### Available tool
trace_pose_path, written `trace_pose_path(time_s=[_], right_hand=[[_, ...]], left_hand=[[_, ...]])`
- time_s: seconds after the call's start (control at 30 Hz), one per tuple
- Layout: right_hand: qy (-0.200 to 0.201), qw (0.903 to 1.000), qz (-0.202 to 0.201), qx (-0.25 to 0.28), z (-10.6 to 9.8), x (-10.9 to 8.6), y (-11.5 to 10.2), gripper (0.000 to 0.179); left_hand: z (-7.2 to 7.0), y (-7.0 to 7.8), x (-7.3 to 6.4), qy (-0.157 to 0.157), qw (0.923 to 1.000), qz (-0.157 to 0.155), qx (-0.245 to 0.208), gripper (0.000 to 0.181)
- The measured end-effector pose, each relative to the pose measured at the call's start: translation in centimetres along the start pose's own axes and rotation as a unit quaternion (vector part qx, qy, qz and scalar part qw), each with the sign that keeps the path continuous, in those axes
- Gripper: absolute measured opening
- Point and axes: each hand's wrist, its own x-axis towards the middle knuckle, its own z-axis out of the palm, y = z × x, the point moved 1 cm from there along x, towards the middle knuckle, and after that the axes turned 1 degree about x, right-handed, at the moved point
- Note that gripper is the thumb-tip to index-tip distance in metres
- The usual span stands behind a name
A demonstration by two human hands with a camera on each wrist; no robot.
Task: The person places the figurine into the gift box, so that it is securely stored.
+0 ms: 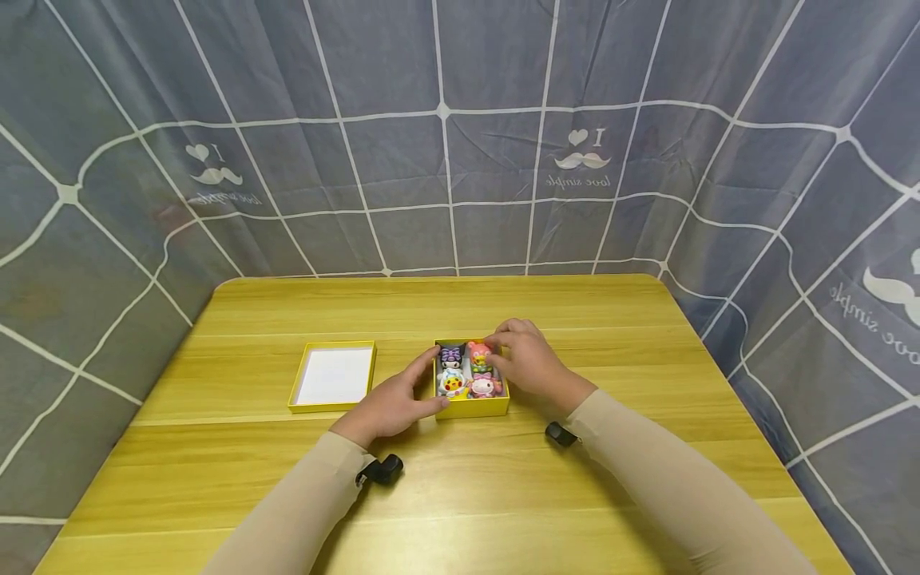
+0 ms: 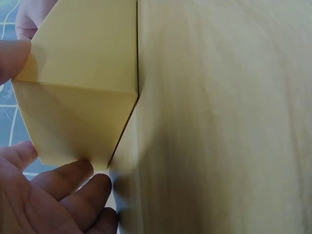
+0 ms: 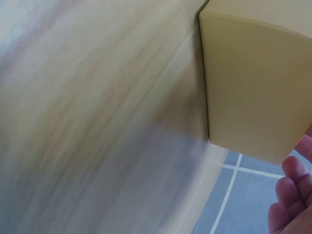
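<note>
A shallow yellow box (image 1: 470,409) sits mid-table with its top uncovered. Four-part contents show inside: a dark purple figurine (image 1: 451,357) at back left, a white figurine with a yellow face (image 1: 452,383) at front left, a pink-and-white figurine (image 1: 484,386) at front right and a pink bear figurine (image 1: 479,355) at back right. My left hand (image 1: 391,406) holds the box's left side, thumb at the near corner and fingers along the wall (image 2: 73,122). From the right, my right hand (image 1: 530,359) reaches over the rim, thumb and index finger pinching the bear figurine. The wrist views hide the figurines.
A yellow box lid (image 1: 296,406) with a white inside lies upturned left of the box. The wooden table (image 1: 460,495) ends at a grey checked curtain (image 1: 489,160) behind and at both sides. Each sleeve carries a small black wrist camera (image 1: 384,469).
</note>
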Motion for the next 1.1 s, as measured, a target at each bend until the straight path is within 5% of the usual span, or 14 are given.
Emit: trace_pose_path(time_s=[0.33, 0.8, 1.1], right_hand=[[-0.006, 0.9994, -0.001, 0.034, -0.4, -0.2, -0.1, 0.034], [0.011, 0.9959, 0.004, 0.09, -0.6, -0.1, -3.2, 0.057], [-0.017, 0.9924, -0.026, 0.119, 0.2, 0.4, -8.2, 0.065]], left_hand=[[-1.1, 0.1, -0.4, 0.027, 0.9996, 0.001, 0.009, 0.086], [-5.0, -1.8, -2.8, 0.102, 0.9917, 0.044, 0.065, 0.069], [-8.7, -4.8, -5.2, 0.136, 0.9857, -0.005, 0.099, 0.069]])
